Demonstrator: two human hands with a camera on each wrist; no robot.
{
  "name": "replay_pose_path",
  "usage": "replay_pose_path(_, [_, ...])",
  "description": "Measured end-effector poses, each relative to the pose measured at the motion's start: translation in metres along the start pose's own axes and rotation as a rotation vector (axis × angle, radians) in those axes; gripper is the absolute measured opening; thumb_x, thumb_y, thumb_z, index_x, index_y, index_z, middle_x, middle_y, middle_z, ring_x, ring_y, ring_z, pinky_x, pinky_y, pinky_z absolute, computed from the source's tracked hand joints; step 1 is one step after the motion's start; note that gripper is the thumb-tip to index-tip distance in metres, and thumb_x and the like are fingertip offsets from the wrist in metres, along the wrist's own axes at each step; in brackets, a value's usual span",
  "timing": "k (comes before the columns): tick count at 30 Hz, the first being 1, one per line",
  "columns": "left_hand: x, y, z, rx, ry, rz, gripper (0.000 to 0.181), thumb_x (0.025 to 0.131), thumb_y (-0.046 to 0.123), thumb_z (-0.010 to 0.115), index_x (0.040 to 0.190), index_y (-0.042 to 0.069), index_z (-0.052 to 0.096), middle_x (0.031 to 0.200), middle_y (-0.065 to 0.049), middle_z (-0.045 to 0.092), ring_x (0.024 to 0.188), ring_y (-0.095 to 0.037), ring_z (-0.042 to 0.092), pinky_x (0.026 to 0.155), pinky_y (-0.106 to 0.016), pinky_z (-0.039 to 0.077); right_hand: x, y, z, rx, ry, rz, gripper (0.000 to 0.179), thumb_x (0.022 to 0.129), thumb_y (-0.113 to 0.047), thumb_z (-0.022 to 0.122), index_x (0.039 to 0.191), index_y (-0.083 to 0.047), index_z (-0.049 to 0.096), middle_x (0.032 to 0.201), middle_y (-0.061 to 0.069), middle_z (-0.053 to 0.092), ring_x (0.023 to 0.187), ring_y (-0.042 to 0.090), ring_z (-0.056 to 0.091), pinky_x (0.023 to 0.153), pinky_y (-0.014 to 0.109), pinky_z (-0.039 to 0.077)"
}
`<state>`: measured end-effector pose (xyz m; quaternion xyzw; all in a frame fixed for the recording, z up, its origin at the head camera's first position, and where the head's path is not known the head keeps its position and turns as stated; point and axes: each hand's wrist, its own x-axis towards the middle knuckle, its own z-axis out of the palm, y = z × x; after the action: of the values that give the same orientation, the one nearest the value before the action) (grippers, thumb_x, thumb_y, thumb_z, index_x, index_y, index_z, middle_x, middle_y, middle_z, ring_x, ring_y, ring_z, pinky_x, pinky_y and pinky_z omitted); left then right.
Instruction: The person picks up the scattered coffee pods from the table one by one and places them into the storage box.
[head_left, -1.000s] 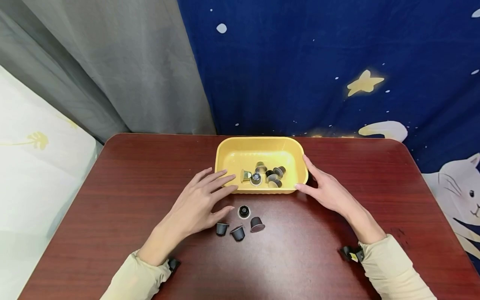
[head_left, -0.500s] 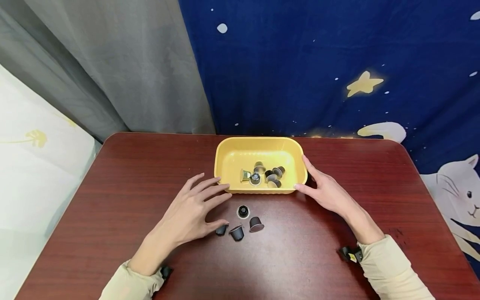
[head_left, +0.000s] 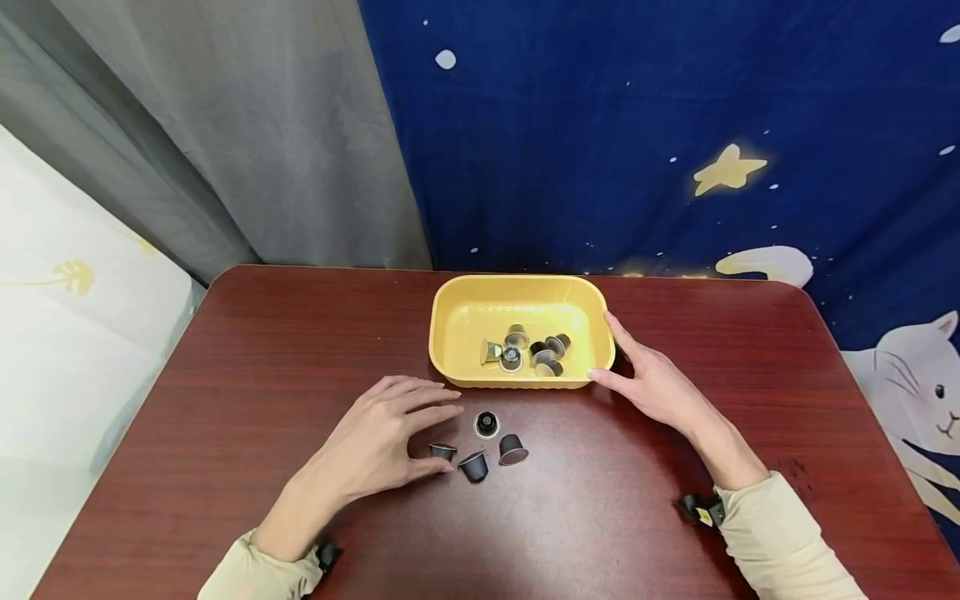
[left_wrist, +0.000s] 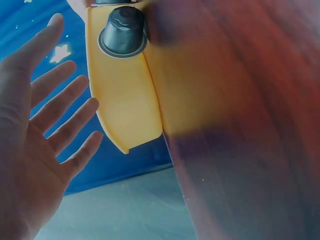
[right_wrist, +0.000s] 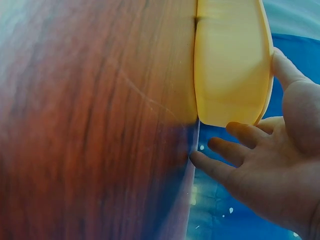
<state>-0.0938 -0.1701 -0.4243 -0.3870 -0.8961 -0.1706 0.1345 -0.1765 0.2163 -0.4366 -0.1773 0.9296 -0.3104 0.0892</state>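
Observation:
My left hand (head_left: 371,442), fingers spread, hovers around a dark coffee capsule (head_left: 442,451), its thumb overlapping the capsule's lower edge in the head view. In the left wrist view, open space lies between the fingers and a coffee capsule (left_wrist: 123,32). Close by on the table are three more: an upright black capsule (head_left: 487,424), a tilted dark capsule (head_left: 474,467) and a brownish capsule (head_left: 513,450). At the right end of a yellow tub (head_left: 457,287), my right hand (head_left: 660,385) touches the rim with thumb and forefinger, the other fingers extended beneath.
Inside the tub lie several capsules, among them a green-gold capsule (head_left: 491,351) and a grey capsule (head_left: 516,336). The tub stands near the back edge of the reddish-brown table (head_left: 600,517). Behind it hang a grey curtain (head_left: 315,133) and a blue curtain (head_left: 570,133).
My left hand has drawn back from over the tub's front left corner, down toward the nearest loose capsule, its fingers coming closer together. The right hand stays at the tub.

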Motion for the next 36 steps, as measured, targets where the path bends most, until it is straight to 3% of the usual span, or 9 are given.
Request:
replay_pose_path(14, [-0.0066, 0.0001, 0.0024, 0.019, -0.080, -0.002, 0.052, 0.067, 0.051, 0.087, 0.109, 0.020, 0.077, 0.126, 0.003, 0.066, 0.117, -0.019, 0.059, 0.102, -0.043, 0.040, 0.0001, -0.0002, 0.0013, 0.011, 0.009, -0.005, 0.089, 0.094, -0.050, 0.064, 0.161, -0.026, 0.011, 0.151, 0.023, 0.040, 0.133, 0.039, 0.047, 0.106, 0.057, 0.036])
replay_pose_path(23, [-0.0074, 0.0023, 0.0046, 0.069, -0.165, -0.016, 0.051, 0.067, 0.053, 0.086, 0.108, 0.024, 0.078, 0.129, 0.002, 0.066, 0.122, -0.021, 0.057, 0.112, -0.057, 0.025, -0.0006, 0.0002, 0.0014, 0.009, 0.002, -0.002, 0.090, 0.094, -0.050, 0.064, 0.161, -0.026, 0.010, 0.152, 0.023, 0.040, 0.132, 0.039, 0.047, 0.106, 0.057, 0.036])
replay_pose_path(36, [-0.0056, 0.0020, 0.0094, 0.077, -0.210, -0.005, 0.043, 0.070, 0.047, 0.087, 0.107, 0.027, 0.078, 0.128, 0.001, 0.066, 0.120, -0.021, 0.058, 0.110, -0.058, 0.030, -0.0001, 0.0011, 0.0017, 0.011, 0.002, -0.003, 0.090, 0.094, -0.050, 0.063, 0.161, -0.027, 0.008, 0.154, 0.022, 0.037, 0.135, 0.039, 0.044, 0.108, 0.056, 0.035])
